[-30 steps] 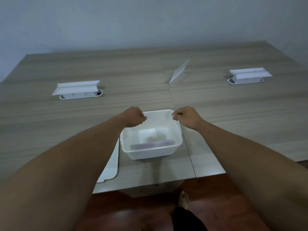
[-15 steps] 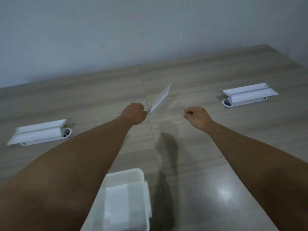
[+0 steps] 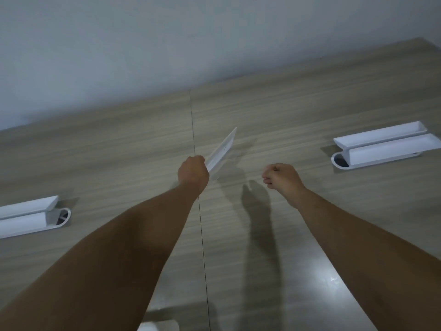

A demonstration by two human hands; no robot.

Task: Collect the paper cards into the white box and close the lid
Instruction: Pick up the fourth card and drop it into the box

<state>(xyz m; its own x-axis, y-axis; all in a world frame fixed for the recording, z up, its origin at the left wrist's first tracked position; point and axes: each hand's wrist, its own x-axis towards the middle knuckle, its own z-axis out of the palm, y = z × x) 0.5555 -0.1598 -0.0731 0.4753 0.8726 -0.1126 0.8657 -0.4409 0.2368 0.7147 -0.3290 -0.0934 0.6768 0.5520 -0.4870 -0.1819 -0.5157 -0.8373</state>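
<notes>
paper card juts up from the closed left hand, above a broad wood-grain surface with a centre seam, backed by a pale wall. two white trays flank it. right hand is a loose, empty fist. white box corner at the bottom edge.

So I'm at a wood-grain table with a thin seam running from 12 to 6 down the middle. Two white flip-up socket housings sit open on it, one at 3 o'clock, the other at 9, well apart. A plain pale wall sits behind at 12.
</notes>
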